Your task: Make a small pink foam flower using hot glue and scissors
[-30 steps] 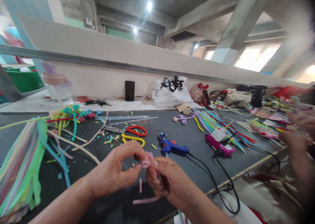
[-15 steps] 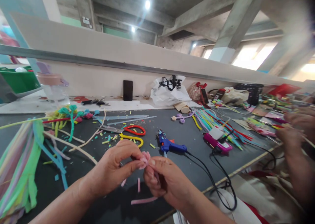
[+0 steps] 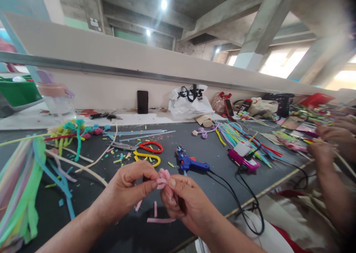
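Note:
A small pink fuzzy flower [image 3: 162,178] is pinched between my two hands above the dark table [image 3: 130,234]. My left hand [image 3: 133,188] grips its left side with thumb and fingertips. On its right side, the thumb and curled fingers of my right hand [image 3: 186,199] hold it. Short pink pieces [image 3: 160,220] lie on the table just below. Scissors with red and yellow handles [image 3: 150,147] rest behind my left hand, among small clippings. The blue glue gun [image 3: 194,164] lies beyond my right hand.
Bundled colored fuzzy stems [image 3: 20,193] lie at the left, near a lidded clear cup [image 3: 57,101]. A magenta glue gun [image 3: 244,161] trails a cord at the right. Behind stand a phone [image 3: 142,102] and a white bag [image 3: 190,102]. Another person's hands [image 3: 325,145] are at the far right.
The view has shifted slightly. The pink flower has turned a little between my fingers, showing more of its petals. The other person's hands at the right have moved somewhat.

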### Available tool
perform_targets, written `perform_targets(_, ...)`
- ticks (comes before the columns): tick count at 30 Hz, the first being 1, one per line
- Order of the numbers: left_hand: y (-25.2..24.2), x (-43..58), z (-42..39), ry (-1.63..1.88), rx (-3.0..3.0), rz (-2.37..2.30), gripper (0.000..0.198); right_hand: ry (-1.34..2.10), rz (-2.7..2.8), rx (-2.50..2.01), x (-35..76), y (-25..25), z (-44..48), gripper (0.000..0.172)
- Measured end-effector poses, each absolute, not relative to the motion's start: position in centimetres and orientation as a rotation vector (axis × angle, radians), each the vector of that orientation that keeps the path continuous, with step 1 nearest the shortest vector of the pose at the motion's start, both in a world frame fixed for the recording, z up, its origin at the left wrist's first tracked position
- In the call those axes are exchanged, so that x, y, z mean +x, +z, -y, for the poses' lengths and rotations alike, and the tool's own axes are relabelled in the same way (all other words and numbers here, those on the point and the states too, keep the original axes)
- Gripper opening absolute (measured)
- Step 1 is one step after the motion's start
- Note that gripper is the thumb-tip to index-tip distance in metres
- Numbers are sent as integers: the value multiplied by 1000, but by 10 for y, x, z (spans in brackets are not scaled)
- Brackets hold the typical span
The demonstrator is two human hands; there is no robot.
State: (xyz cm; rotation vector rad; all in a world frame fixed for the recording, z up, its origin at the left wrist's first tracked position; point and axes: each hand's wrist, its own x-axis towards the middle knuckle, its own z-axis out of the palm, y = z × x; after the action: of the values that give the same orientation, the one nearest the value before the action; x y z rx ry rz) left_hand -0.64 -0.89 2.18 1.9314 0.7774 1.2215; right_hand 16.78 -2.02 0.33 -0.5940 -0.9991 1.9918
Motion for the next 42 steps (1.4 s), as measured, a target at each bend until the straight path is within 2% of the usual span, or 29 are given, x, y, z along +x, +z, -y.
perform_targets(8,20,-10,6,1250,2007,-783,9,1839,1234,-701,171,-1,16,36)
perform_targets(11,17,-13,6,1416,2036,-878,10,1493,1560,-827,177,3,14,36)
perform_targets(16,13,-12,9,1559,2193,-854,19,672,1996,-825,179,6,13,27)
perform_targets(19,13,-9,12,1553,2280,-791,24,450,2074,-766,177,3,13,25)
perform_targets(42,11,-7,12,1510,2296,-835,24,417,2084,-833,172,-3,15,25)
